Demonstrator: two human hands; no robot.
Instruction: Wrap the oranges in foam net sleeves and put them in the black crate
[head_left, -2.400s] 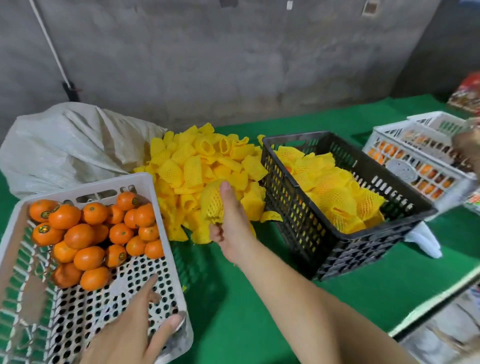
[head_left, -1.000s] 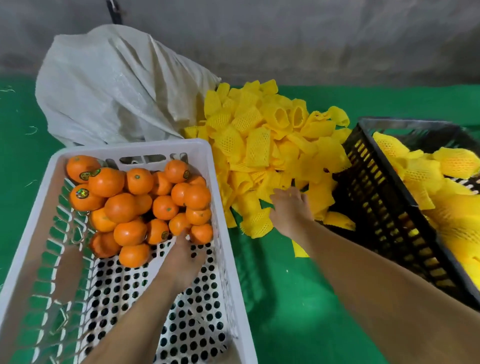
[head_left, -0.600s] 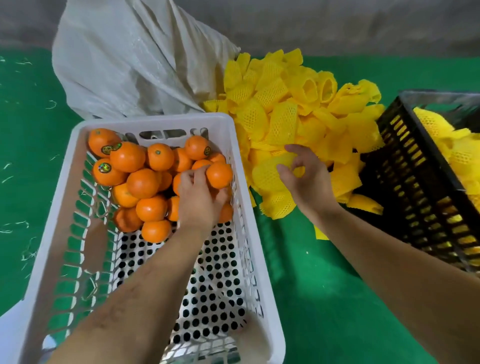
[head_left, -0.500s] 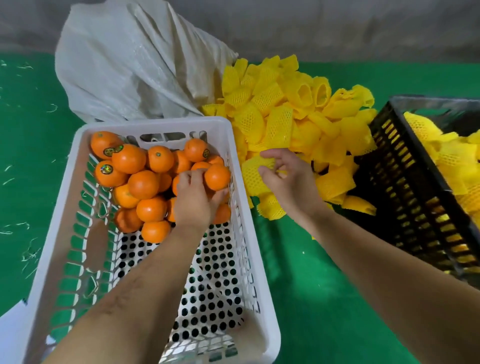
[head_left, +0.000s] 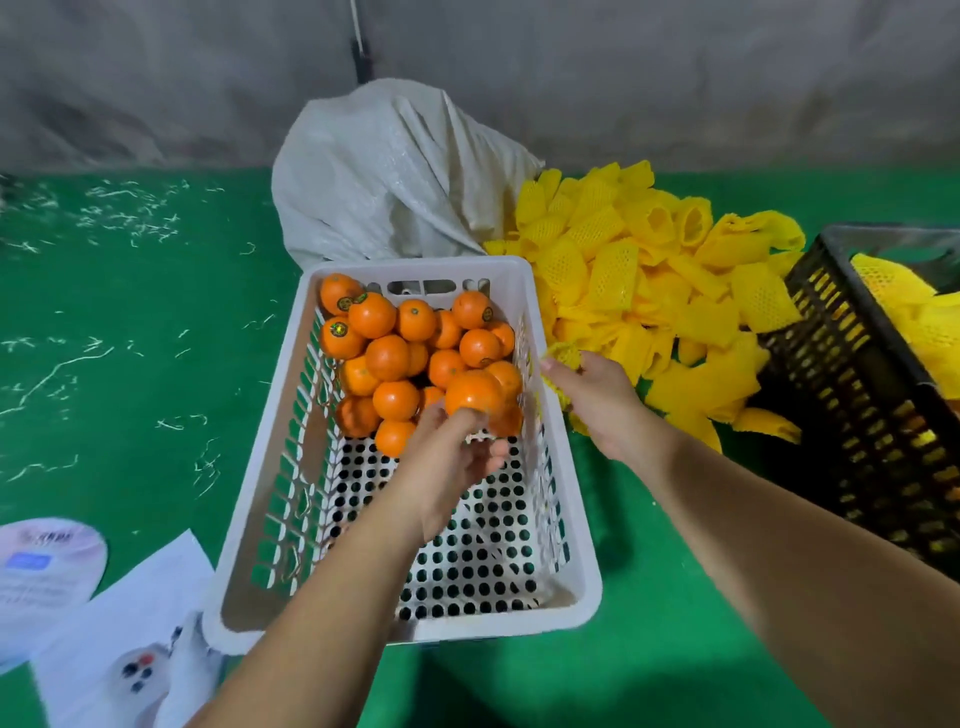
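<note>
Oranges fill the far end of the white perforated crate on the green worktop. The left hand grips one orange above the heap. The right hand pinches what looks like a yellow foam net sleeve just beside the sleeve pile. The black crate stands at right.
</note>
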